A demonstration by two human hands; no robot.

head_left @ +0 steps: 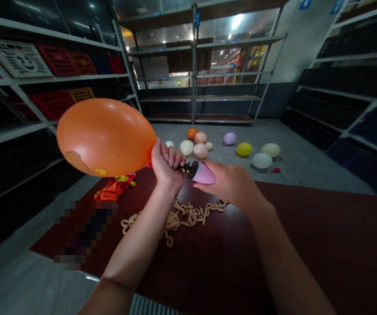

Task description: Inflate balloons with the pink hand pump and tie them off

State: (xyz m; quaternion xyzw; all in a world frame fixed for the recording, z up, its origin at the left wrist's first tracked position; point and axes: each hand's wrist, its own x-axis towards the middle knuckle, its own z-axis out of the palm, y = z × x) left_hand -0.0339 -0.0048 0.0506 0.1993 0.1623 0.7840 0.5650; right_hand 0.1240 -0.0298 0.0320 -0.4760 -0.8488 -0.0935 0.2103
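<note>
A large inflated orange balloon (106, 135) fills the left of the head view, with a darker printed patch near its bottom. My left hand (167, 164) is closed around its neck. From that fist a black nozzle points right into a purple balloon pump (204, 173). The pump's body lies in my right hand (232, 181), whose fingers wrap it, partly hidden. Below my hands, a heap of twisted beige cord-like strands (188, 214) rests on the dark red-brown table (306, 245). Flat orange, red and yellow balloons (113, 189) lie at the table's left side.
Beyond the table, several inflated balloons (262, 160) in pale and bright colours sit on the grey floor (293, 175). A metal shelf rack (193, 98) stands at the back. Racks with crates (57, 59) line the left, and dark bins (339, 83) the right. A pixelated patch covers something on the table's left.
</note>
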